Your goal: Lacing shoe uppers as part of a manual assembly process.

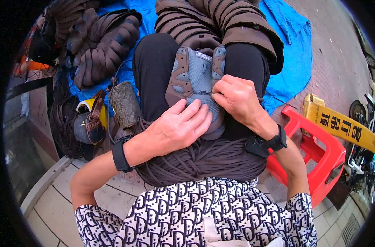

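A shoe upper [200,70] of blue-grey mesh with brown eyelet panels rests across my lap, its tongue showing between the panels. My left hand [177,127] lies on its lower mesh part, fingers stretched out and pressing it down. At the base of the right eyelet panel, my right hand [239,99] is closed in a pinch. From its fingertips a thin dark piece [209,93] reaches toward the lacing opening; whether it is a lace end or a slim hook cannot be told. A thick bundle of brown shoelaces [200,160] lies on my lap below the upper.
Stacks of nested brown shoe uppers [247,24] lie beyond my knees, with another heap [107,45] at far left on a blue tarp [288,53]. To the left sit a patterned pouch [125,105] and dark laces [64,123]. A red plastic stool [315,152] and yellow box [340,123] stand right.
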Motion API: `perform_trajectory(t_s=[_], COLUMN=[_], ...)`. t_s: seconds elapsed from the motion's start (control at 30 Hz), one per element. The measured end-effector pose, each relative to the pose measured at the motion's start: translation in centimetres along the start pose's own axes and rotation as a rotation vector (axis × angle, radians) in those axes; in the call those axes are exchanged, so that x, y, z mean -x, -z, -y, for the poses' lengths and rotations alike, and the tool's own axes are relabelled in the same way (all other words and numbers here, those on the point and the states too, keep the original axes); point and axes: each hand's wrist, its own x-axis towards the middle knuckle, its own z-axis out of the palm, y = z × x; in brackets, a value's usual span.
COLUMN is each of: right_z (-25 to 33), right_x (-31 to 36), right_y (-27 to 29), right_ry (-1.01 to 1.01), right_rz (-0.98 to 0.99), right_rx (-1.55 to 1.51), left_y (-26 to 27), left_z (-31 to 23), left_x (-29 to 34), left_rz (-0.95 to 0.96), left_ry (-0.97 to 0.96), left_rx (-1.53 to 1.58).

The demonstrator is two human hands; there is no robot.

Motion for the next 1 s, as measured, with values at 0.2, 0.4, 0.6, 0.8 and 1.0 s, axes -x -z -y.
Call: perform_trajectory(t_s=[0.2,0.4,0.6,0.8,1.0], right_z=[-0.3,-1.02,-0.79,-0.78,-0.86], right_x=[-0.09,-0.13,0.17,0.08,0.02], right_y=[-0.2,-0.33,-0.21,-0.19,-0.15], right_ry=[-0.004,-0.09,-0.137,-0.126,-0.099], right_rz=[-0.007,-0.005,-0.02,0.0,0.001], right_rx=[0.009,-0.23,-0.255,-0.179,-0.193], left_y=[-0.22,-0.37,-0.22,-0.19,-0.2], left_z=[0.12,0.15,0.24,0.24,0.19], left_x=[-0.04,0.0,0.04,-0.11,-0.07], left_rz=[-0.006,-0.011,0.014,0.012,0.015], left_ry=[0.004,0.011,0.002,0.001,0.012], left_rx=[0.008,0.013,0.034,0.047,0.056])
